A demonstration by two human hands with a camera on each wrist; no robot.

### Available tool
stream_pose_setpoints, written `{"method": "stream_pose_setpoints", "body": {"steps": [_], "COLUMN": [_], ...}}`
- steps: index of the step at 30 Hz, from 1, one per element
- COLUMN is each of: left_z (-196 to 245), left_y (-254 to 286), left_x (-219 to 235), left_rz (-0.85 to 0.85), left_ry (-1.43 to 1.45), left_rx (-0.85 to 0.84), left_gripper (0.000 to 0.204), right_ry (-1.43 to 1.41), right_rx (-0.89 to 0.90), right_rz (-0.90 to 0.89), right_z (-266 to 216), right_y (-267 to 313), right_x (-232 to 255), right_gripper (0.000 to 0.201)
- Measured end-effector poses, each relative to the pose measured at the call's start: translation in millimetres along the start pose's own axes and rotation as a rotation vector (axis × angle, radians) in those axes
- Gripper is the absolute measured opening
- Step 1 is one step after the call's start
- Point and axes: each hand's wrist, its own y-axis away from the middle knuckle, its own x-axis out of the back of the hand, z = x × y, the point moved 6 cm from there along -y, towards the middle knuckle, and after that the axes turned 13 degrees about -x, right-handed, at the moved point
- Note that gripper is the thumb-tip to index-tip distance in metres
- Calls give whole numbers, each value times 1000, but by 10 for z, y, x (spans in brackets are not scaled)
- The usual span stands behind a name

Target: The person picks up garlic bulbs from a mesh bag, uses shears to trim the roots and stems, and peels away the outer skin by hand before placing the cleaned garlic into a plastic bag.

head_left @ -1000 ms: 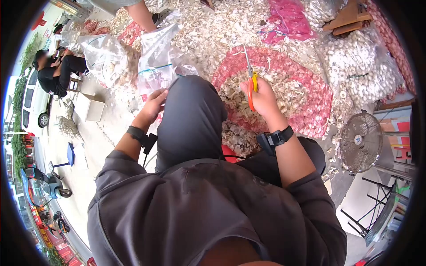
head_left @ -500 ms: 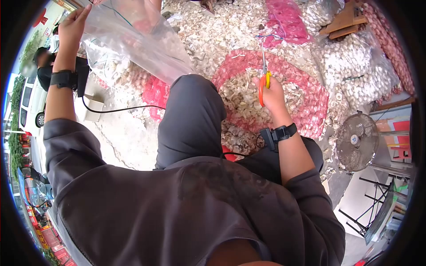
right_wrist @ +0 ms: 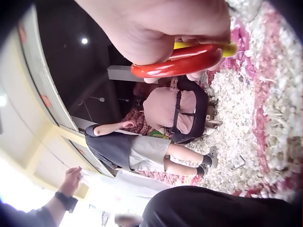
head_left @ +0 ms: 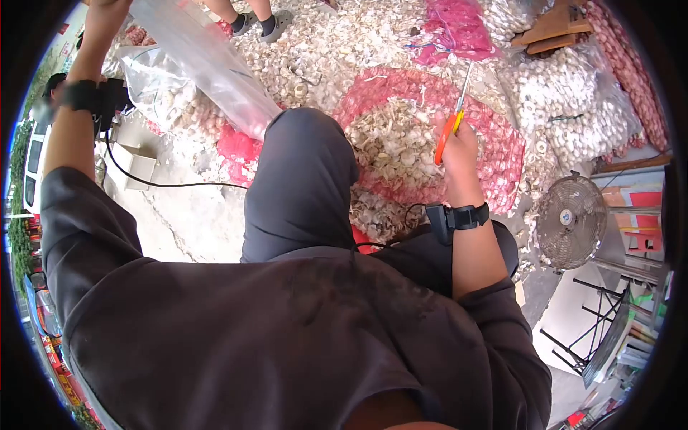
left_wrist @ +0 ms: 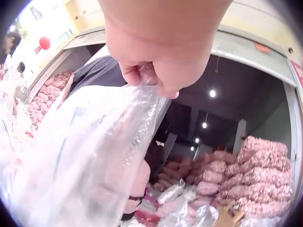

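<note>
High at the upper left, my left hand (head_left: 107,13) is partly cut off by the head view's edge. In the left wrist view that hand (left_wrist: 161,45) grips the gathered top of a clear plastic bag (left_wrist: 80,161). The bag (head_left: 208,68) hangs in a long slant down to my knee. My right hand (head_left: 461,152) holds scissors (head_left: 448,136) with orange-red and yellow handles, blades pointing up and away. Close up, the fingers of the right hand (right_wrist: 156,33) curl round the red handle (right_wrist: 203,56). Below the scissors lies a pink mesh sack (head_left: 502,154) topped with garlic trimmings (head_left: 394,143).
Another clear bag (head_left: 147,79) of garlic stands left of my knee (head_left: 304,158). A large bag of white garlic (head_left: 566,93) and a fan (head_left: 571,218) are at the right. Peelings (head_left: 322,50) cover the floor. A person in shorts (right_wrist: 149,151) stands ahead.
My left hand has gone from beside my knee up to the far upper left, pulling the clear bag up with it. The right hand with the scissors has shifted slightly right.
</note>
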Motion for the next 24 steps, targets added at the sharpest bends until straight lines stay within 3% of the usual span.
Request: {"method": "stream_pose_setpoints", "body": {"steps": [2,4,6,7,9,10,12,14,15,16,17,19,20,22,24], "left_z": [267,409,513,497,604,1096,1792,2699,3111,3588,4034,4921,5328,6041,6422], "left_y": [370,285,491,515,589,736,798,888,883,862,820,783,762,874,1018], "left_x": [94,-350,-202,-127,38,289,396,254,10,-193,-531,-1345,-1694,-2468,-3528], "left_rz": [424,-50,341,327,591,713,768,419,-51,-27,-195,-647,-535,-659,-685], "left_ry": [574,379,392,399,102,-127,270,697,933,1101,1132,1133,1052,601,659], "left_rx": [-22,-150,-82,-14,-153,-213,-614,-706,-533,-793,-862,-791,-947,-1134,-871], "left_gripper": [40,43,39,40,40,37,29,25,21,19,21,24,26,30,33], "right_ry": [-62,-111,-103,-88,-228,-296,-446,-537,-539,-550,-562,-570,-566,-558,-557], "right_rx": [-48,-62,-29,4,73,110,108,40,44,47,53,50,52,60,68], "right_rz": [25,35,56,130,200,234,246,242,247,262,277,290,311,358,365], "right_z": [-6,-73,-113,-157,-340,-410,-427,-417,-432,-445,-463,-469,-471,-473,-481], "right_y": [0,42,9,-52,-59,-61,-104,-117,-90,-59,-35,-18,-8,18,73], "right_x": [26,59,154,271,534,660,830,947,959,970,980,1037,1073,1148,1194], "right_gripper": [31,30,30,28,26,25,27,31,37,37,37,40,40,40,38]}}
